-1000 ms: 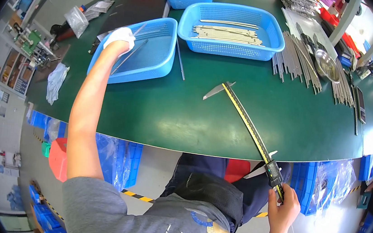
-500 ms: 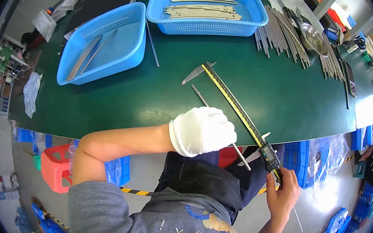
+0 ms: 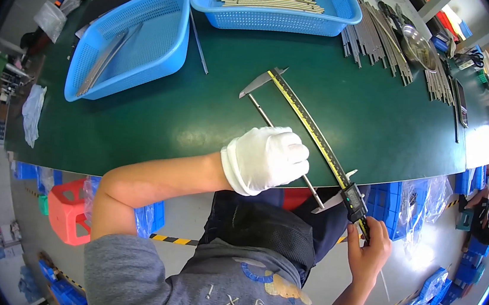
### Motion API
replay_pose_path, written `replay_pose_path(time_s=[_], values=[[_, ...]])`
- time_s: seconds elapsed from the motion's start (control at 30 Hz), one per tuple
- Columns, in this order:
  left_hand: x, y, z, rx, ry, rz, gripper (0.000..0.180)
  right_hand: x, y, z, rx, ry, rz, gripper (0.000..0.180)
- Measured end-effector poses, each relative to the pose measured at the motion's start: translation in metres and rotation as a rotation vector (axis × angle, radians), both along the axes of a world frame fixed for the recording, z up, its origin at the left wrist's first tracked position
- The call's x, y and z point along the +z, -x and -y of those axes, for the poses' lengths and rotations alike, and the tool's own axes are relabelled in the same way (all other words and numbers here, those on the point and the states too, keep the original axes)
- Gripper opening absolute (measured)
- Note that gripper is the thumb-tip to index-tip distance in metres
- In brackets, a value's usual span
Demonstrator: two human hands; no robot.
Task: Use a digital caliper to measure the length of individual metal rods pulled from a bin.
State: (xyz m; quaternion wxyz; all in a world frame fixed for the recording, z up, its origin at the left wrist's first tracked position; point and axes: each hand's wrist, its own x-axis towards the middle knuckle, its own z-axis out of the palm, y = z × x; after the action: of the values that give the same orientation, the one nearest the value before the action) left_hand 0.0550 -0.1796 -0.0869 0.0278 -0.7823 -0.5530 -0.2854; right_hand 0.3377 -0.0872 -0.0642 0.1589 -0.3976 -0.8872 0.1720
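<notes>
My left hand [image 3: 267, 160], in a white glove, is closed around a thin metal rod [image 3: 312, 190] that sticks out at both ends of the fist. My bare right hand [image 3: 370, 252] grips the display end of a long digital caliper [image 3: 312, 130], thumb and fingers on its slider. The caliper slants across the table's near edge, its far jaw over the green top. The rod runs alongside the beam, its far tip at the far jaw and its near tip at the sliding jaw. Glove and fingers hide the rod's middle.
A blue basket [image 3: 151, 77] at left holds a few rods. Another blue basket [image 3: 282, 22] at the back holds several brassy rods. One loose rod [image 3: 199, 43] lies between them. More rods [image 3: 381, 42] and a metal bowl [image 3: 417, 48] are at right on the green table [image 3: 198, 141].
The rod has shifted away from my body; its near end no longer passes the sliding jaw, and its far end meets the far jaw. The view has shifted slightly.
</notes>
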Motion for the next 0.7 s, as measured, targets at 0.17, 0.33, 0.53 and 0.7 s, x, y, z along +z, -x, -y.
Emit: replay_pose_path(time_s=[0.17, 0.33, 0.53, 0.7], values=[[-0.0025, 0.0004, 0.0012, 0.024, 0.001, 0.010, 0.022, -0.0011, -0.0006, 0.0017, 0.005, -0.018, -0.012, 0.027], [0.0000, 0.0021, 0.0016, 0.012, 0.014, 0.008, 0.022, -0.0005, 0.0003, 0.0024, 0.020, -0.022, -0.010, 0.026], [0.0003, 0.0025, 0.0037, 0.014, 0.052, 0.058, 0.021, 0.0007, -0.0027, 0.0036, 0.039, -0.027, -0.013, 0.026], [-0.0013, 0.0042, 0.0027, -0.001, 0.026, 0.056, 0.022, -0.0027, -0.0045, 0.0037, 0.053, -0.005, -0.036, 0.028]])
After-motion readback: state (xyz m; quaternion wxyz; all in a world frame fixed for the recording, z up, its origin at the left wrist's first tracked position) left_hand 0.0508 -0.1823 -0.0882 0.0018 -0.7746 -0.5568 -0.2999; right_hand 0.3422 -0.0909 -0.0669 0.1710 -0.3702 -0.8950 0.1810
